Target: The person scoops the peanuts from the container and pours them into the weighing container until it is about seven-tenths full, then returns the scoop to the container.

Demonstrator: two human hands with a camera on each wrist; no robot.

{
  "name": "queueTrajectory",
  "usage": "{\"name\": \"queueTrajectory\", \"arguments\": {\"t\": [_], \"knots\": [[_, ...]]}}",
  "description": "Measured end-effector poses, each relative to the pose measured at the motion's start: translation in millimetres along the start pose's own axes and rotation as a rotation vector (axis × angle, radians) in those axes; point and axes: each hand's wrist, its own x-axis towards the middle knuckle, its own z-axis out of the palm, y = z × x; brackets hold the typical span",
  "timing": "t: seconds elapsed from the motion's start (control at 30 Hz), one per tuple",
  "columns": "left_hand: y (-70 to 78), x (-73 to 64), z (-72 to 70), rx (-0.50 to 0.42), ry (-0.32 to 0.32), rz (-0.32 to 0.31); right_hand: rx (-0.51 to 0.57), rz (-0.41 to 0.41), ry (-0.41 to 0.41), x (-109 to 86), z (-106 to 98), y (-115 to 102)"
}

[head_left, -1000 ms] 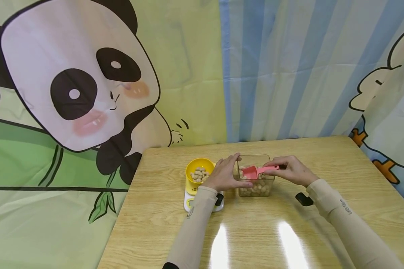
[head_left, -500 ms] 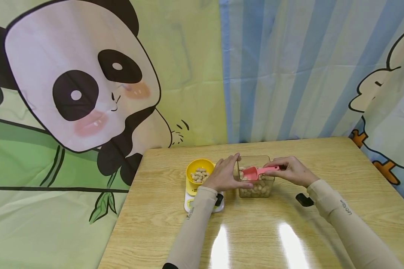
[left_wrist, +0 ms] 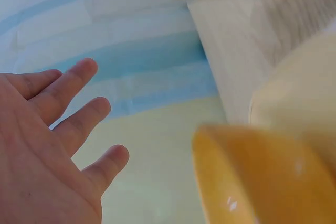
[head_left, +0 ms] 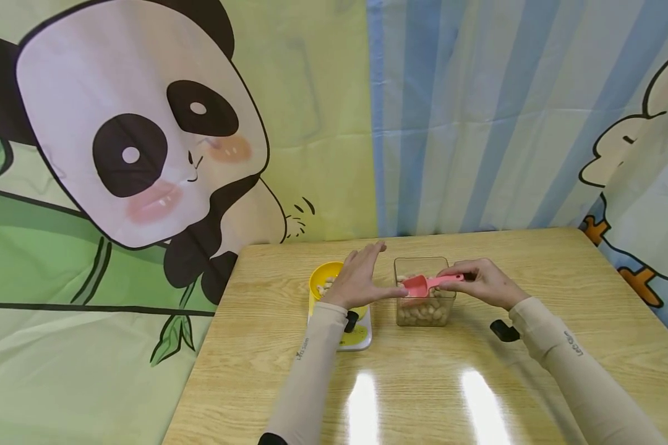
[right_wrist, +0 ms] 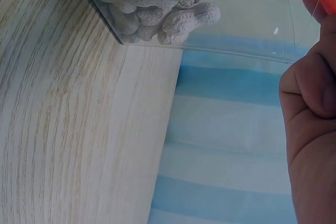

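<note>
My right hand pinches the handle of a pink scoop, whose bowl lies at the mouth of a clear square container. Peanuts in their shells fill the container's lower part. My left hand is spread, holding nothing, between the container and a yellow bowl. Its thumb tip overlaps the container's left edge in the head view; touch cannot be told. In the left wrist view, its fingers are apart from the bowl. Some peanuts show in that bowl, partly hidden by the hand.
The yellow bowl stands on a small white and yellow kitchen scale, half covered by the left wrist. A wooden table bears everything. A cartoon panda curtain hangs behind its far edge.
My left hand has let go of the container's left side and moved left, over part of the bowl and scale. My right hand and the scoop have hardly moved.
</note>
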Motion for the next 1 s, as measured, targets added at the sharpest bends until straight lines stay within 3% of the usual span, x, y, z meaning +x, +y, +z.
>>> {"name": "queueTrajectory", "arguments": {"t": [0.2,0.43,0.7,1.0], "knots": [[-17.9,-6.5,-17.1,0.03,0.028,-0.042,-0.009,0.032,0.011,-1.3,-1,1],[-48.9,-20.0,-28.4,0.08,0.038,-0.13,0.008,0.062,0.015,-1.9,0,29],[-87.0,-43.7,-28.2,0.06,0.068,-0.252,0.064,0.087,0.024,-7.0,-1,37],[-100.4,-56.3,-21.9,0.04,0.065,-0.337,0.09,0.133,0.071,-13.1,-1,41]]}}
